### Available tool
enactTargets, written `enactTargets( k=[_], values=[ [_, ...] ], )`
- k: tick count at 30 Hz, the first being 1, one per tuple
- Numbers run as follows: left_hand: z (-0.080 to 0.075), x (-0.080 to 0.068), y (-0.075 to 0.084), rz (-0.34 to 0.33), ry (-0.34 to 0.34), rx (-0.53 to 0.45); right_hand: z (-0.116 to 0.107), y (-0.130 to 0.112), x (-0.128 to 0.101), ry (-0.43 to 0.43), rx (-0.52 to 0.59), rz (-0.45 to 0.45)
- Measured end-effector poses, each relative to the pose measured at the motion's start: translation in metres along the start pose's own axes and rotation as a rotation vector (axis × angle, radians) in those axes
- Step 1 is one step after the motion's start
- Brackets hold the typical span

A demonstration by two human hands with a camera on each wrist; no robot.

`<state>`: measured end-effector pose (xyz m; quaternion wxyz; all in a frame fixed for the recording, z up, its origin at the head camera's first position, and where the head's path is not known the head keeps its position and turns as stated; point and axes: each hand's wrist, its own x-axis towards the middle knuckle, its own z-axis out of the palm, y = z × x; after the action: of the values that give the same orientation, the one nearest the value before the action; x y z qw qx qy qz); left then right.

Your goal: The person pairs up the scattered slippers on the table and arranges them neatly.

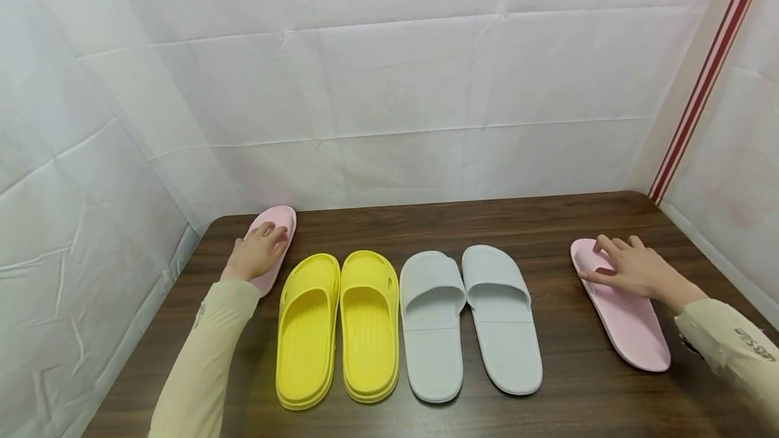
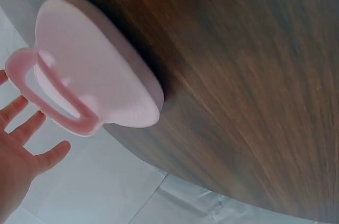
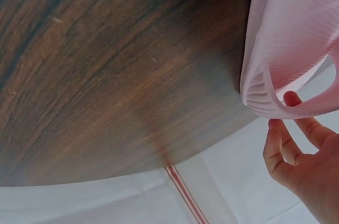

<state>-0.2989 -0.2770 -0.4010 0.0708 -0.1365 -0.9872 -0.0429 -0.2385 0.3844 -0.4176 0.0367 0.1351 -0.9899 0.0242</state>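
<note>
Resting your left hand (image 1: 258,252) with loose fingers on one pink slipper (image 1: 286,218) at the table's (image 1: 578,404) far-left corner, you lay your right hand (image 1: 633,268), fingers relaxed, on the other pink slipper (image 1: 633,330) near the right edge.

Under the left hand (image 1: 258,252) lies a pale pink slipper (image 1: 275,235), plain and unpatterned; in the left wrist view its strap is a slightly deeper pink than its sole. Under the right hand (image 1: 629,268) lies a second pink slipper (image 1: 629,320), the same pale shade, with fine ribbed lines on its strap. Just right of the left hand sits a bright yellow pair (image 1: 337,326), its footbeds grooved lengthwise. Between that pair and the right hand is a light grey pair (image 1: 471,323) with ribbed straps. The table (image 1: 584,404) is dark brown with streaky wood grain. Both sleeves (image 1: 203,363) are pale cream. The backdrop (image 1: 395,86) is white, with a red-and-white stripe (image 1: 706,80) beyond the right hand.
</note>
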Motion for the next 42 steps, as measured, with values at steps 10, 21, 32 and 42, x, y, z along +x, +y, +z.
enactTargets(
  k=[10, 21, 32, 42],
  values=[
    [-0.005, -0.003, -0.005, -0.004, -0.004, 0.033, 0.000, 0.000, -0.005, 0.007, 0.023, 0.007],
    [-0.001, -0.015, -0.017, -0.029, -0.034, -0.116, 0.003, 0.002, -0.006, 0.004, 0.031, 0.025],
    [-0.004, -0.020, -0.027, -0.050, -0.121, -0.138, 0.004, 0.002, -0.005, 0.016, 0.030, 0.023],
    [-0.007, -0.027, -0.034, -0.023, -0.137, -0.182, 0.005, -0.001, -0.005, 0.030, 0.046, 0.012]
  ],
)
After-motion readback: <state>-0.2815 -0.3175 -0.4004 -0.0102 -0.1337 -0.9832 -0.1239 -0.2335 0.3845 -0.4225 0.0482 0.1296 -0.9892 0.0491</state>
